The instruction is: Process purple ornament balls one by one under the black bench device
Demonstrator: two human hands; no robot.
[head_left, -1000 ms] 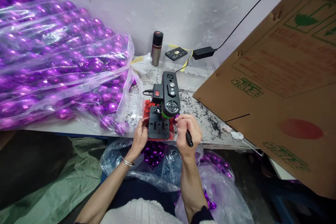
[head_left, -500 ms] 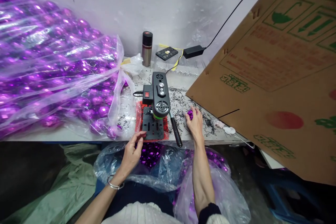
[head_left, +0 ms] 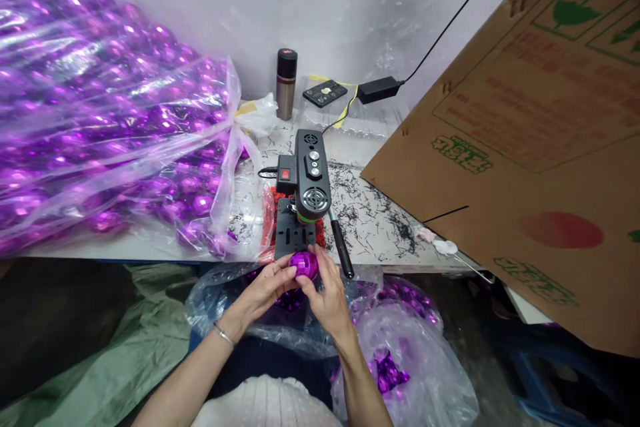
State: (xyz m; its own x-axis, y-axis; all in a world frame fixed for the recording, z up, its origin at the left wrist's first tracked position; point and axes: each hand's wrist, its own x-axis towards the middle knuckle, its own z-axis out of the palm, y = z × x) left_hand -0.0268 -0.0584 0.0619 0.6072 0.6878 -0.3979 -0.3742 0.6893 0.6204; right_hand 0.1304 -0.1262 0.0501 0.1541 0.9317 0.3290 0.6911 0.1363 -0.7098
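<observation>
A shiny purple faceted ball is held between my two hands, just in front of the small black bench drill press. My left hand grips the ball from the left with thumb and fingers. From the other side, my right hand closes its fingers and thumb on the same ball. The slotted black base plate of the press lies just beyond the ball, on a red mat. To the right of the base, the press's black lever slants down.
A big clear bag of purple balls fills the left side. A cardboard box leans in from the right. Behind the press stand a steel flask, a phone and a power adapter. Dark shavings litter the table. Open plastic bags hang below.
My right hand has carried the purple ball left from the table to the front of the base plate. My left hand has moved right and taken hold of it too.
</observation>
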